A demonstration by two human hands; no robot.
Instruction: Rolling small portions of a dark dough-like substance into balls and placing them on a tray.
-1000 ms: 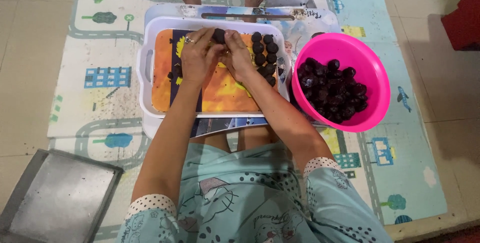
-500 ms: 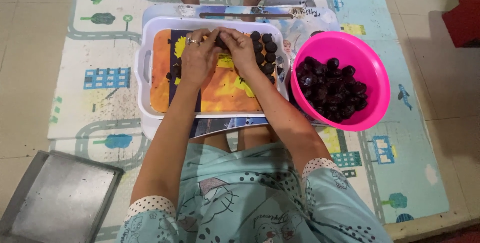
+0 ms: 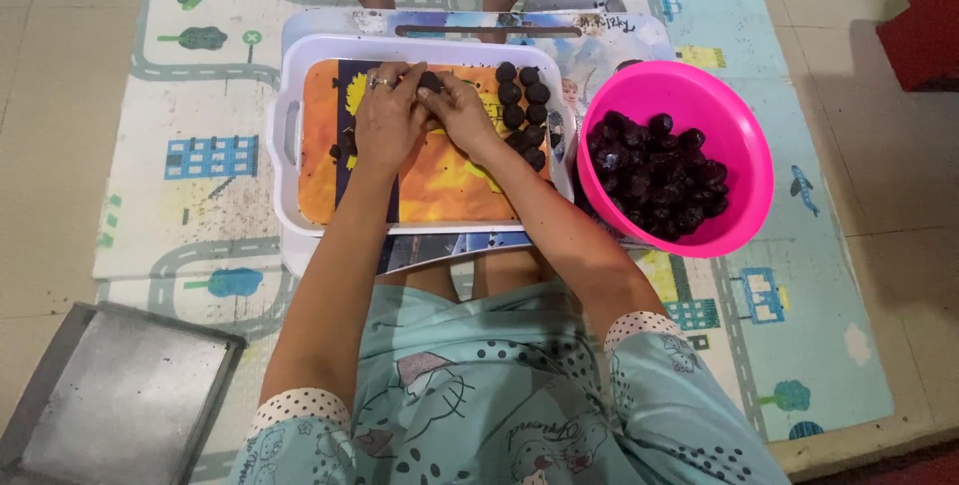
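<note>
Hands met over the white tray (image 3: 283, 135) in the head view: the left hand (image 3: 388, 117) and right hand (image 3: 462, 113) pinched one dark ball (image 3: 430, 80) between their fingertips, just above the tray's orange liner (image 3: 440, 185). Rows of finished dark balls (image 3: 522, 105) lay on the liner just right of the right hand. Beside the tray, to the right, sat a pink bowl (image 3: 744, 160) heaped with dark mixture (image 3: 659, 170). Everything rested on a road-patterned play mat (image 3: 190, 155) on the floor, with a grey metal tray (image 3: 115, 400) at the lower left.
</note>
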